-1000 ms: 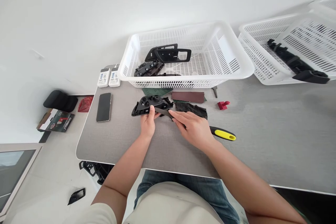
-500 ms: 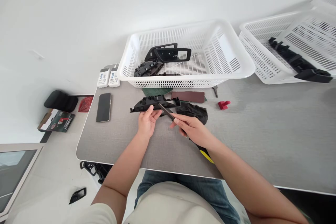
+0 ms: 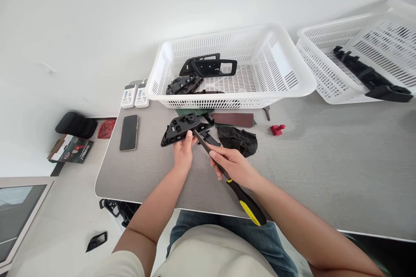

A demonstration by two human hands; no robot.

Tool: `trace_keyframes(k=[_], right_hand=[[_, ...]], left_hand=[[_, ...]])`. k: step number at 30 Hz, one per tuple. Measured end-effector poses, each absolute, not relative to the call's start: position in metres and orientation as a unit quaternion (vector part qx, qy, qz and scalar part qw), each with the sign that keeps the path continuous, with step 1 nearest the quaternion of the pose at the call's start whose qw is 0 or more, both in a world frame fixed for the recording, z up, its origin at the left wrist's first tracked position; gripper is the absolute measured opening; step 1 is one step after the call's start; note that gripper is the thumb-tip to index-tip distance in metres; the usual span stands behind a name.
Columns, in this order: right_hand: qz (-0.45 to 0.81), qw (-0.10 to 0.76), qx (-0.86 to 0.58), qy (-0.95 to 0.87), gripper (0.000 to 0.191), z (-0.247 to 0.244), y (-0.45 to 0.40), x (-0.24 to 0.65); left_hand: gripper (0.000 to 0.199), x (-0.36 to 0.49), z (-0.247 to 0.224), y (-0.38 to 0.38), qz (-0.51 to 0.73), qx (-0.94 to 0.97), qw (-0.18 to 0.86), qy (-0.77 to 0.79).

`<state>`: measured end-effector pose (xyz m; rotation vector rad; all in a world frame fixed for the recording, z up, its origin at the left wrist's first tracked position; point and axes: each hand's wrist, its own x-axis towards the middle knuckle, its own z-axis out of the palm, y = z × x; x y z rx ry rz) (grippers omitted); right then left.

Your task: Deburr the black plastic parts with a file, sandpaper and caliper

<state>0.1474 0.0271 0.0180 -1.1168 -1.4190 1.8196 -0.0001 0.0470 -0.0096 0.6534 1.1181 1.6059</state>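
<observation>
My left hand [image 3: 183, 151] is closed on the near edge of a black plastic part [image 3: 178, 129], which is tilted so that its broad face with small clips shows. Between the fingers of my right hand [image 3: 229, 162] is the blade of a file [image 3: 248, 203] with a black and yellow handle. The handle points down and right toward the table's front edge. The file's tip meets the part beside my left thumb. Just right of the part, a crumpled black cloth [image 3: 238, 139] lies below a dark red strip [image 3: 234, 119].
A white basket [image 3: 230, 101] with black parts stands behind the hands; another basket [image 3: 339, 91] is at the right. On the grey table [image 3: 325, 160] are a phone [image 3: 128, 133], two white boxes [image 3: 134, 96], a red piece [image 3: 277, 130] and a small dark tool [image 3: 267, 113].
The black part has turned from edge-on to show its broad face. My right hand and the file have shifted slightly down, and more of the file's handle shows.
</observation>
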Motion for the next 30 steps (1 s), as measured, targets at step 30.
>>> trace_keyframes(k=[30], right_hand=[[0.599,0.409,-0.501,-0.473,0.053,0.026,0.031,0.156]], left_hand=[[0.020,-0.012,0.005,0.054,0.661,0.132,0.602,0.429]])
